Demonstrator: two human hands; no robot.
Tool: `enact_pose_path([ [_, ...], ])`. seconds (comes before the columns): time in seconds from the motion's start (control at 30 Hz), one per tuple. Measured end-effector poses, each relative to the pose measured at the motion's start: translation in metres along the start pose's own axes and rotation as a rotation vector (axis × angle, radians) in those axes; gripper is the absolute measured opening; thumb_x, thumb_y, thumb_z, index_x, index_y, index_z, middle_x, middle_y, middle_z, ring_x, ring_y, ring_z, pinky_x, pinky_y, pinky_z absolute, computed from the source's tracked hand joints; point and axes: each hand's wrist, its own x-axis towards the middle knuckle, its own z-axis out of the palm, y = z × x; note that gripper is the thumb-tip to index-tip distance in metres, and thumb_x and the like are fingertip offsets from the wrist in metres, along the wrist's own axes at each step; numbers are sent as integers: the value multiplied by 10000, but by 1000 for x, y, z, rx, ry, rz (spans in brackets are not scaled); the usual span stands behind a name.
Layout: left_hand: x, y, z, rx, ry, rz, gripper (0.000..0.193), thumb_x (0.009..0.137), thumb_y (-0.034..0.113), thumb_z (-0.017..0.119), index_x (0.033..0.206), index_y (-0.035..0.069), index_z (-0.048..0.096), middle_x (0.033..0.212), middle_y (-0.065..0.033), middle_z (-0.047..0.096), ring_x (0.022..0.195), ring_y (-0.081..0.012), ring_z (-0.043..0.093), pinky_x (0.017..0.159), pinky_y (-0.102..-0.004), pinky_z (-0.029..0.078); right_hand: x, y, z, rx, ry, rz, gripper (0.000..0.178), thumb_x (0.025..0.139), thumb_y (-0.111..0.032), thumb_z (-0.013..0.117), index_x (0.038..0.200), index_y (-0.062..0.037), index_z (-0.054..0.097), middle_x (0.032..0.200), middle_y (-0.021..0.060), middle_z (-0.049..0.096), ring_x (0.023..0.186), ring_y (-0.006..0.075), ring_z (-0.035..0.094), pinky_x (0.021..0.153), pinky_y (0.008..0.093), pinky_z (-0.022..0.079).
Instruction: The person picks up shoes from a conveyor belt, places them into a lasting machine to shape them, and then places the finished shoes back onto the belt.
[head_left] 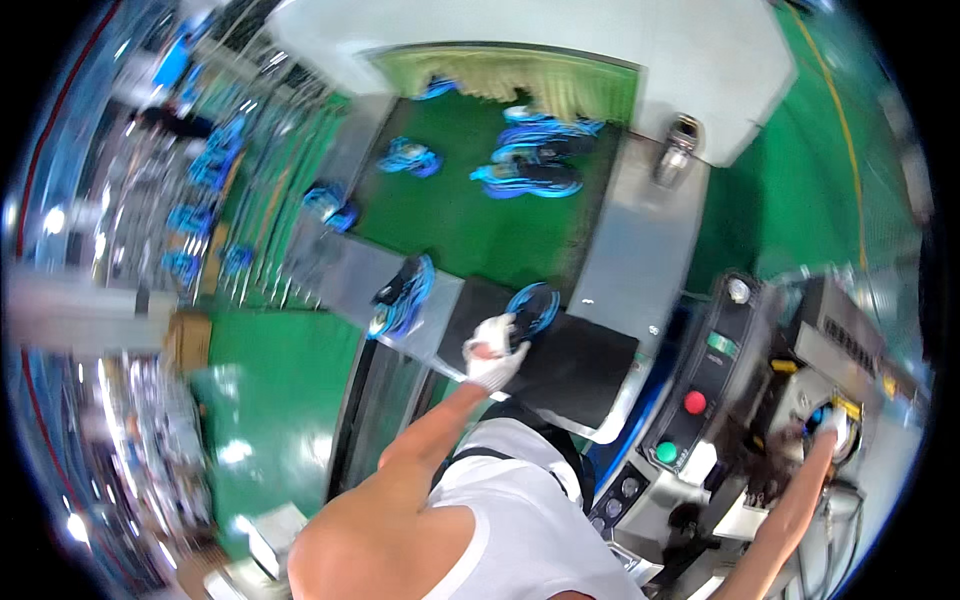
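My left hand (493, 358), in a white glove, is closed on the near end of a blue-and-black shoe (536, 306). That shoe is over a black mat (585, 372) at the front of the conveyor. Off to the right, my right hand (832, 424) reaches into a machine (790, 400). A small blue item (818, 417) is beside that hand; blur hides its kind and the fingers. Another blue shoe (403, 296) lies on the metal ledge left of the mat.
Several blue shoes (530, 165) sit on the green conveyor belt (470, 225), below a fringed opening (510, 75). A control panel (700, 375) with red and green buttons stands right. A metallic object (678, 150) rests on the steel side. Racks with blue shoes (215, 155) stand left.
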Motion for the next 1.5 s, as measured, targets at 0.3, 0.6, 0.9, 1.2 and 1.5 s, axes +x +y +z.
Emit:
enact_pose_path([
  [0.3, -3, -8, -8, -53, -70, -75, 612, 838, 310, 775, 1362, 139, 509, 1253, -149, 569, 1197, -373, 566, 908, -550, 470, -204, -88, -19, 205, 71, -342, 735, 940, -591, 673, 1292, 54, 655, 1239, 171, 690, 1051, 270, 657, 944, 411, 522],
  [0.6, -7, -46, 19, -251, -118, 128, 647, 783, 222, 785, 1361, 131, 508, 1293, -172, 523, 1202, -424, 542, 888, -587, 466, -535, -31, 106, -937, 133, -634, 914, 979, -517, 590, 1606, 53, 249, 1602, 262, 397, 1399, 375, 512, 1156, 430, 422],
  [0.9, 9, -99, -29, -161, -350, 59, 520, 748, 188, 756, 1226, 137, 558, 1224, -189, 579, 1115, -442, 574, 902, -582, 472, -594, -94, 86, -611, -337, -520, 984, 874, -528, 678, 1566, 79, 329, 1583, 296, 409, 1444, 422, 434, 1211, 432, 352],
  [1.2, 12, -123, -26, -386, -238, 203, 698, 769, 218, 825, 1362, 48, 499, 1346, -240, 549, 1264, -440, 538, 1052, -517, 447, -730, -78, 160, -170, -470, -807, 875, 904, -323, 771, 1603, -22, 338, 1617, 220, 415, 1469, 305, 442, 1203, 362, 331],
  [1.5, 18, -209, -174, -21, -20, 425, 504, 803, 70, 766, 1284, 49, 616, 1311, -202, 602, 1261, -409, 560, 1080, -467, 471, -732, 20, 153, -53, -635, -518, 785, 896, -269, 780, 1521, 54, 432, 1499, 286, 524, 1396, 369, 521, 1159, 403, 404],
])
